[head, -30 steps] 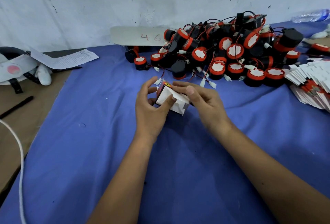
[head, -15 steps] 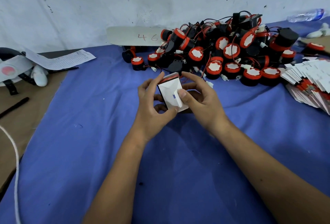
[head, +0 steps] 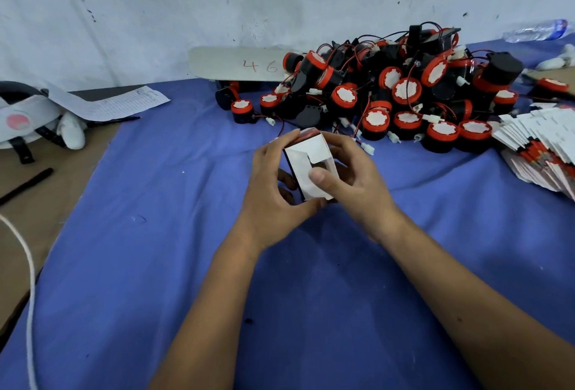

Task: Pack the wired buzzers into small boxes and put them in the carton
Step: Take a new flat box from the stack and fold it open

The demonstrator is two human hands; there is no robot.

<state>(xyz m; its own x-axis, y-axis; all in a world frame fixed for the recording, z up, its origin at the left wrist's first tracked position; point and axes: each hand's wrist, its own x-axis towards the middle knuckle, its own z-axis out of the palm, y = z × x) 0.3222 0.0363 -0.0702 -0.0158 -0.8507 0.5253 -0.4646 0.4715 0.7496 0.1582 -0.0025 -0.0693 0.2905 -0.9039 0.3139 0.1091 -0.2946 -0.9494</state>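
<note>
Blue cloth (head: 155,249) covers the table; above it, left hand (head: 273,190) and right hand (head: 354,181) both grasp a small white box (head: 306,162), near the heaped buzzers (head: 389,94).

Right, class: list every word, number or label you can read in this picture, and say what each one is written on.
"4 6": handwritten in red on the pale card leaning at the wall behind the buzzers.
Printed sheet at left: lines of text, too small to read.
Flat boxes at right: red and black print, blurred.
Bottle label: unreadable.
Small box held in both hands: no readable text.
</note>
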